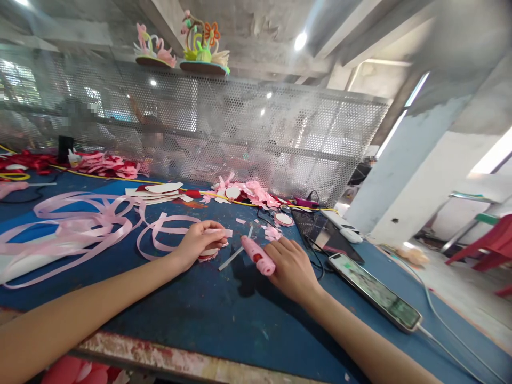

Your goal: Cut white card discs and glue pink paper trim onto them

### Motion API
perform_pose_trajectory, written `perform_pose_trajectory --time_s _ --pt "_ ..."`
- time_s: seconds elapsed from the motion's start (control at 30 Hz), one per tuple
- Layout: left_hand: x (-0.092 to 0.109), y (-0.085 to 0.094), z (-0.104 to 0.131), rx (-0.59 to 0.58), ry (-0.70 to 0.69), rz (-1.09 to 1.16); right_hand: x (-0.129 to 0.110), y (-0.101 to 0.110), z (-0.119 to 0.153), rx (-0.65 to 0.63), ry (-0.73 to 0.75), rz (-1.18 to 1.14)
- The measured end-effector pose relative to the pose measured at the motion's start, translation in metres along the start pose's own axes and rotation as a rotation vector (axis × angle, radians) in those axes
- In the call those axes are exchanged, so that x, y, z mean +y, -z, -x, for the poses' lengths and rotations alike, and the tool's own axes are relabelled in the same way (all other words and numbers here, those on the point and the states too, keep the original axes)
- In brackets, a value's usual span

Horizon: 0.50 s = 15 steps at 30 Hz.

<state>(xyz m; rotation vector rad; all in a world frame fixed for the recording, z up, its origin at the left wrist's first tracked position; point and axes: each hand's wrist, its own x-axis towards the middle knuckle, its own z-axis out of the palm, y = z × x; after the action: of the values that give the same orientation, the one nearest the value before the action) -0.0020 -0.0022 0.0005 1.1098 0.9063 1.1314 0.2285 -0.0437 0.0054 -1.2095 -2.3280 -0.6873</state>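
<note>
Pinched in the left hand [200, 242] is a pale-pink satin ribbon end [228, 233]; the right hand [294, 268] grips a pink plastic glue gun [258, 256]. One flat brown base [202, 67] bears fuzzy green figures [204, 52].

The left forearm [100, 301] and right forearm [360, 325] converge from near; left hand [200, 239] pinches, right hand [293, 266] grips.
</note>
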Motion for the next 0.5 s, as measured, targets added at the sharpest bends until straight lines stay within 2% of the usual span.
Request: perform_pose_trajectory --time_s 0.07,0.17,0.2,0.33,0.5 --pt "0.000 -0.002 0.001 -0.027 0.019 0.030 0.015 -0.003 -0.004 -0.004 -0.150 -0.089" --pt "0.000 -0.007 0.004 -0.104 0.067 0.069 0.039 -0.009 -0.011 -0.012 -0.403 -0.365" --pt "0.000 -0.009 0.006 -0.138 0.075 0.076 0.045 -0.012 -0.012 -0.038 -0.436 -0.451" --pt "-0.004 -0.020 0.011 -0.249 0.116 0.111 0.059 -0.023 -0.015 -0.156 -0.393 -0.575" --pt "-0.011 -0.037 0.014 -0.356 0.241 0.297 0.061 -0.029 -0.015 -0.122 -0.401 -0.528"
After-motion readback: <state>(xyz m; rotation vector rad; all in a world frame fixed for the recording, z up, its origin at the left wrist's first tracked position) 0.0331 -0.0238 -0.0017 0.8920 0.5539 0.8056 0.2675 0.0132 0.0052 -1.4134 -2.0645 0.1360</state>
